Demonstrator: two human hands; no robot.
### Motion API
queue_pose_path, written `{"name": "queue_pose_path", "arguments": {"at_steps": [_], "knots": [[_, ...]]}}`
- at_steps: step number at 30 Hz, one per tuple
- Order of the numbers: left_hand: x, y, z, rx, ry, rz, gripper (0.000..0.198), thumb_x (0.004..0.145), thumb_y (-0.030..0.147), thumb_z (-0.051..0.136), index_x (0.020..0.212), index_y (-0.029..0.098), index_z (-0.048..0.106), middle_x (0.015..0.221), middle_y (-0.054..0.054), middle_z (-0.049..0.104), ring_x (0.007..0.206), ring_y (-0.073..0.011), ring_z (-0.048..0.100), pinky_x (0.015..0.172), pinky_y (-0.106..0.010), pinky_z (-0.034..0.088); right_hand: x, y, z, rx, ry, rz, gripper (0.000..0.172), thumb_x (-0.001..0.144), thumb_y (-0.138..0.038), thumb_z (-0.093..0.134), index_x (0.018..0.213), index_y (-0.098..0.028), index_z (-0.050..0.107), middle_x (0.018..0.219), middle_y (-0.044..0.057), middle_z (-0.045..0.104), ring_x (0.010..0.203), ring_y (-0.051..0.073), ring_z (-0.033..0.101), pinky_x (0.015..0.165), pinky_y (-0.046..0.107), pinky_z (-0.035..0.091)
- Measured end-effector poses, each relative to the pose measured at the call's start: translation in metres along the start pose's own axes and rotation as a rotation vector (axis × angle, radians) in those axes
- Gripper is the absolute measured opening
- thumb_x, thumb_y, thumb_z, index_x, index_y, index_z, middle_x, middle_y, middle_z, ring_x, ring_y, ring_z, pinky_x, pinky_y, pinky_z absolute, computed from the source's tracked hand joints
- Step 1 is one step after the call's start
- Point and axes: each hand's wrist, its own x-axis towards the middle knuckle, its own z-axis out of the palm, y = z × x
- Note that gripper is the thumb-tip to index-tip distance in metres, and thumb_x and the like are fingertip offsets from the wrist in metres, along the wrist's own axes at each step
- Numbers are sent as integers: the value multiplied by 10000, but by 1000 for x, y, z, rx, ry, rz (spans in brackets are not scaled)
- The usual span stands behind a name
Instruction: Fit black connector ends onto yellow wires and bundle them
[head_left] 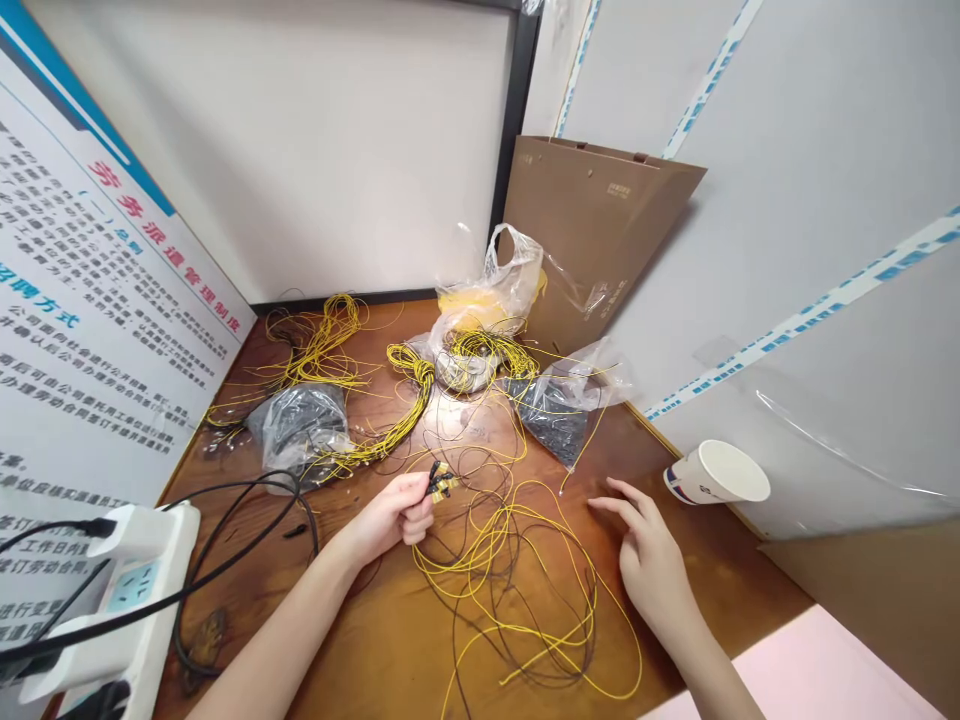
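My left hand [394, 515] is closed in a pinch around a small bunch of wire ends [442, 482] with black and yellowish tips. Exactly what the tips are is too small to tell. From this bunch, a loose tangle of thin yellow and black wires [525, 620] spreads over the brown table [360, 650]. Right of the tangle, my right hand [651, 560] hovers low over the table with its fingers apart, holding nothing. Behind the hands lies a tied bundle of yellow and black wires [409, 420].
A clear bag of small black parts [555, 420] lies back right, near a paper cup [716, 473] tipped against the wall. Another plastic bag [300, 425] and more wires [330, 345] are back left. A power strip [142, 590] with black cables stands left. A brown paper bag [585, 230] leans behind.
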Motion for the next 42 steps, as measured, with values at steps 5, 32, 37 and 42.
{"name": "queue_pose_path", "arguments": {"at_steps": [5,32,37,42], "knots": [[1,0,0,8,5,-3,525,734,571,750,637,188,405,473,129,192,389,-28,101,370,-178,82,83,-36,-23,614,300,250,137,710,-221,612,846,-228,628,1052,72,650,1134,239,601,1071,483,432],[-4,29,79,177,526,358,623,619,761,691,656,200,423,481,125,215,411,-32,143,392,-209,87,62,-165,102,834,-934,-95,652,866,-670,524,1340,-224,563,1291,102,613,1253,252,529,1095,430,406],[0,54,79,229,532,331,662,602,784,676,631,227,320,502,135,182,422,-30,139,403,-185,98,78,-186,93,862,-830,-142,520,850,-645,568,1127,-223,693,1241,88,649,1273,247,520,1131,435,370],[1,81,85,276,323,372,553,734,690,649,724,234,336,515,128,271,426,-43,144,412,-173,131,92,-204,79,976,-837,-65,431,800,-627,640,879,-206,691,1053,79,707,1084,249,621,860,381,557]]}}
